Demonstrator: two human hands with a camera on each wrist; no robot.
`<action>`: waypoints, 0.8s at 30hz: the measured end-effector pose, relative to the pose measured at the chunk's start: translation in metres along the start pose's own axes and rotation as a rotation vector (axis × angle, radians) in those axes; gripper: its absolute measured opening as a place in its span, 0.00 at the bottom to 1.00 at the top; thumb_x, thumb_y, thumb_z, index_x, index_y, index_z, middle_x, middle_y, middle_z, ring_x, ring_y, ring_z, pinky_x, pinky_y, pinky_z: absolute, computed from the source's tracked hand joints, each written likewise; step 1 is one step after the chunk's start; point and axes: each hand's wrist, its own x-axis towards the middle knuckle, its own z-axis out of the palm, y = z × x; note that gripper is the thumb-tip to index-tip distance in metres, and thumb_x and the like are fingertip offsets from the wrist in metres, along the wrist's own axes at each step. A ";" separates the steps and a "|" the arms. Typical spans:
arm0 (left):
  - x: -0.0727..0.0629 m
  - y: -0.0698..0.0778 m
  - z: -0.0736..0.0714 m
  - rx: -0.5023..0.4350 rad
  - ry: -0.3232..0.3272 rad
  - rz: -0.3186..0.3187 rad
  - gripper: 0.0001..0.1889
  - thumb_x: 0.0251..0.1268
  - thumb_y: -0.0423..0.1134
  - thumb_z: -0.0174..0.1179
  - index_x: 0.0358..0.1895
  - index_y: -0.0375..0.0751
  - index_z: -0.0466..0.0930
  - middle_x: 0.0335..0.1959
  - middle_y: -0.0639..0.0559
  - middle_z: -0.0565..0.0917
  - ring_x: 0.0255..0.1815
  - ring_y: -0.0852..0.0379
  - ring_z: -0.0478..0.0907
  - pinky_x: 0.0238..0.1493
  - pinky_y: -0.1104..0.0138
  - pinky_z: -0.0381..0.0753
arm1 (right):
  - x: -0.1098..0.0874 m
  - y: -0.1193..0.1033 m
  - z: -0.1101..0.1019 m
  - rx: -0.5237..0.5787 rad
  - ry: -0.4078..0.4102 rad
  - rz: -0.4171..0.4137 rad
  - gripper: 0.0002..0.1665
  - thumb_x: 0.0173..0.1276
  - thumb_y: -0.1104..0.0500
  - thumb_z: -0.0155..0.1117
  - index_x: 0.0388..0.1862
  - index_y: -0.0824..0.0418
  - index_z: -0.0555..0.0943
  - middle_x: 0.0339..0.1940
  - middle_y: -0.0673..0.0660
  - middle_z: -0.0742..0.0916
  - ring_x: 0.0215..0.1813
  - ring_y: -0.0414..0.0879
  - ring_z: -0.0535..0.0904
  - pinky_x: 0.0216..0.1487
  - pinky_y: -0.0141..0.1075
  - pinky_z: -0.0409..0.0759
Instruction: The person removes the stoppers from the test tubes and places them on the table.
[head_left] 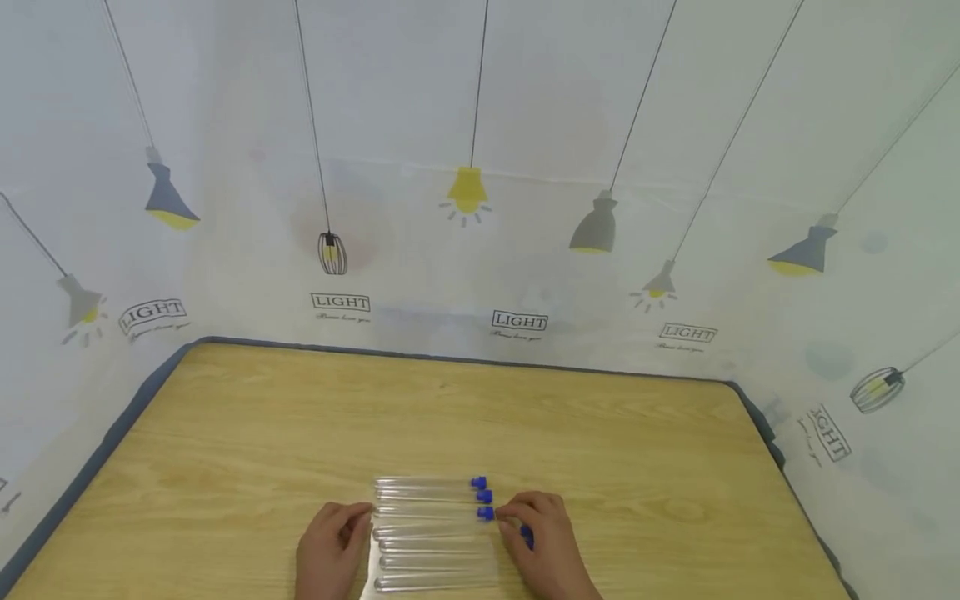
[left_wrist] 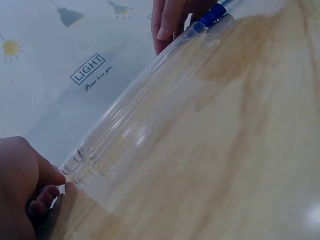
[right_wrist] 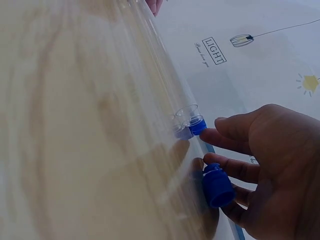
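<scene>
A row of several clear glass test tubes (head_left: 431, 533) lies on the table, their rounded ends toward the left. Three at the far side carry blue caps (head_left: 484, 497) at their right ends; the nearer ones have bare mouths. My left hand (head_left: 333, 546) is at the rounded ends, a fingertip right against the third tube from the back. On the other side, my right hand (head_left: 546, 540) touches that tube's blue cap (right_wrist: 197, 126) with its fingertips. A loose blue cap (right_wrist: 218, 186) is beside the right fingers, partly covered by the hand in the head view.
The wood-grain table (head_left: 247, 433) has a dark border (head_left: 465, 358) along its far and side edges. Behind it, a pale wall covering (head_left: 420, 275) printed with hanging lamps closes in the back and sides.
</scene>
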 end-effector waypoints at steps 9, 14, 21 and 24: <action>0.001 -0.002 0.002 0.067 -0.087 -0.024 0.09 0.49 0.25 0.70 0.34 0.41 0.87 0.25 0.63 0.73 0.26 0.68 0.67 0.25 0.71 0.72 | -0.002 0.001 -0.001 0.011 0.011 -0.016 0.05 0.68 0.55 0.63 0.39 0.50 0.86 0.43 0.45 0.81 0.50 0.46 0.70 0.47 0.49 0.70; 0.000 -0.004 0.002 0.071 -0.068 0.039 0.08 0.49 0.27 0.71 0.33 0.42 0.88 0.24 0.66 0.73 0.25 0.69 0.64 0.24 0.72 0.68 | -0.002 -0.001 0.000 0.011 0.020 0.009 0.04 0.67 0.56 0.64 0.37 0.48 0.85 0.41 0.43 0.82 0.48 0.45 0.70 0.44 0.49 0.66; 0.000 0.000 0.001 0.063 -0.116 0.010 0.06 0.52 0.32 0.71 0.34 0.43 0.87 0.24 0.70 0.74 0.26 0.69 0.65 0.26 0.72 0.71 | -0.003 -0.007 -0.006 0.023 0.001 0.064 0.04 0.68 0.55 0.63 0.39 0.49 0.84 0.40 0.42 0.83 0.49 0.45 0.70 0.44 0.49 0.65; -0.001 0.001 0.001 0.049 -0.137 -0.021 0.06 0.53 0.32 0.70 0.36 0.42 0.87 0.23 0.70 0.73 0.26 0.69 0.64 0.25 0.72 0.70 | -0.002 -0.009 -0.008 0.034 -0.009 0.080 0.05 0.69 0.55 0.62 0.39 0.49 0.84 0.40 0.42 0.83 0.49 0.45 0.71 0.44 0.49 0.65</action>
